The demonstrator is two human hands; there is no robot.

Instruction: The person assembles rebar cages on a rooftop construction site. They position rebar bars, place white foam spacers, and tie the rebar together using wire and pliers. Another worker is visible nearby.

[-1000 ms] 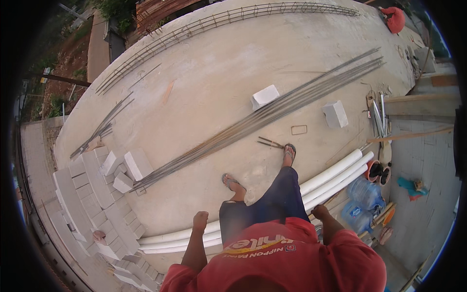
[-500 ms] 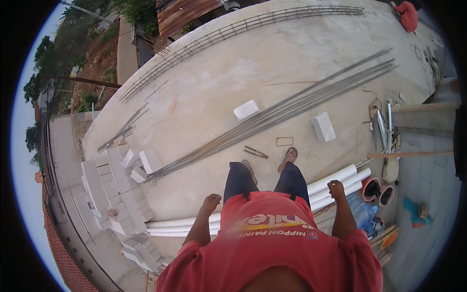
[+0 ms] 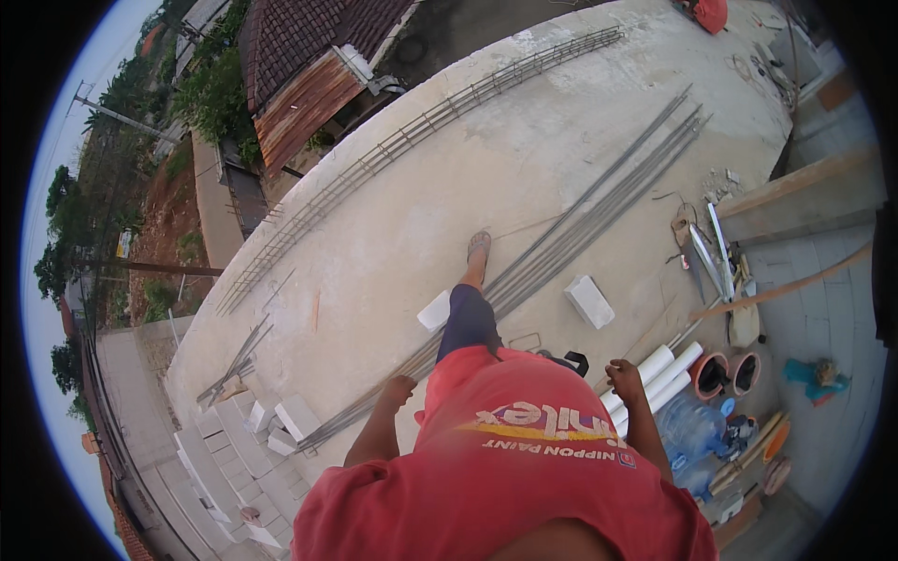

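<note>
My left hand point(image 3: 399, 390) hangs beside my body, its fingers curled, with nothing seen in it. Long steel bars point(image 3: 599, 224) lie on the concrete floor just beyond that hand. On the other side, my right hand point(image 3: 625, 380) is bent up with its fingers curled in; I see nothing in it. White pipes point(image 3: 666, 376) lie on the floor beneath and beside it. One sandalled foot point(image 3: 479, 245) is stretched forward past the bars. A white block point(image 3: 434, 311) sits left of my leg, partly hidden by it, and another white block point(image 3: 589, 302) rests to the right.
A long steel reinforcement cage point(image 3: 421, 126) runs along the slab's far edge. Stacked pale blocks point(image 3: 224, 449) stand at left. Buckets point(image 3: 709, 372), a blue plastic water bottle point(image 3: 687, 432) and hand tools point(image 3: 706, 262) line the right wall. A person in red point(image 3: 709, 13) crouches far right.
I have moved forward, and one leg now reaches across the steel bars. The blocks, bars and cage sit differently in view. Both hands stay curled at my sides.
</note>
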